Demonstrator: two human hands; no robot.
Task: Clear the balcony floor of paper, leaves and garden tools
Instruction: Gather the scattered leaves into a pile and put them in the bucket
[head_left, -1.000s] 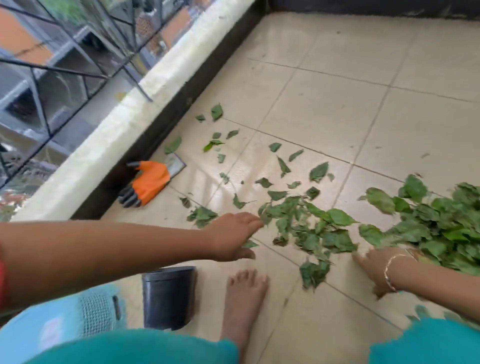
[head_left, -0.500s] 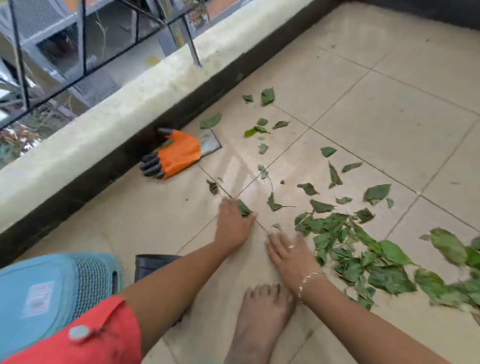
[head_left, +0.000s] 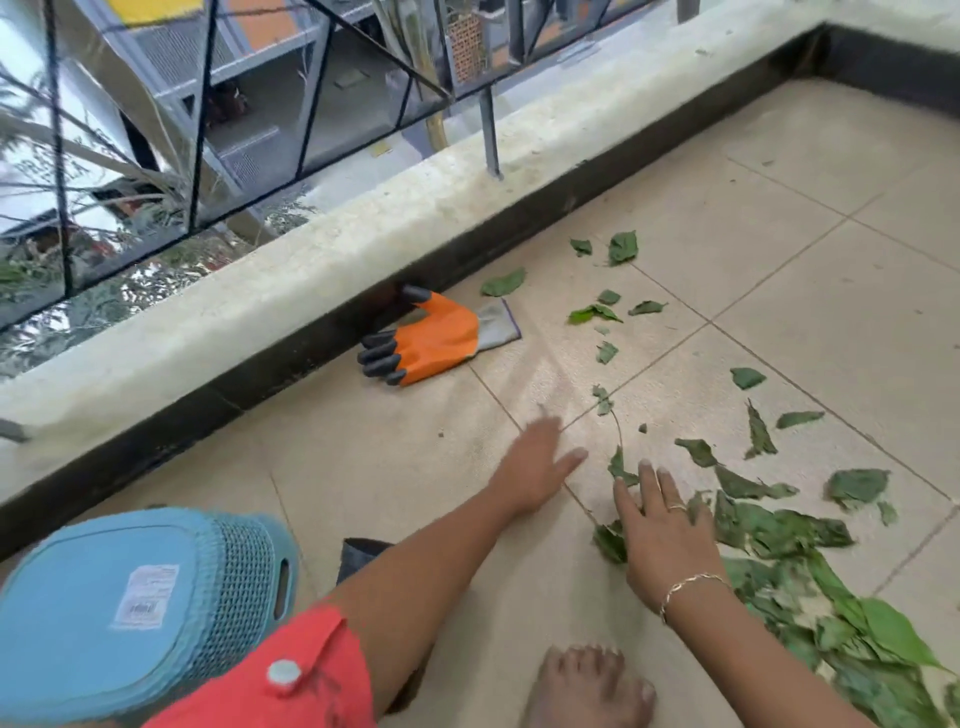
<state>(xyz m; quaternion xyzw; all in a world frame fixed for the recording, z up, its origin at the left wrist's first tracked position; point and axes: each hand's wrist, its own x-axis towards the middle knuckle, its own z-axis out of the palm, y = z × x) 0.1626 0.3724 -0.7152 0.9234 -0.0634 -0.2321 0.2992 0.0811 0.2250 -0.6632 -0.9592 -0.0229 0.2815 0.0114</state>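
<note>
Leaves (head_left: 779, 530), green and torn, lay scattered over the beige tiled balcony floor (head_left: 831, 312), on the far side of an orange garden glove (head_left: 436, 338) from the low wall. They were thin and loose near the glove and thickened into a dense pile further from it, towards the person. The glove had dark fingertips and a grey cuff, and it lay flat on the tiles right against the dark base of the pale low wall (head_left: 311, 270), under a black metal railing (head_left: 208, 104). The person's left hand (head_left: 535, 467) was open with its fingers straight, low over bare tile nearer the person than the glove, and held nothing. The right hand (head_left: 665, 530), wearing a ring and a thin bracelet (head_left: 691, 584), was open too, with its fingers spread flat at the edge of the leaf pile. A blue mesh basket (head_left: 130, 597) and a dark pot (head_left: 358, 556) sat on the person's side of the glove, beside the left arm. A bare foot (head_left: 587, 686) rested on the tiles.
</note>
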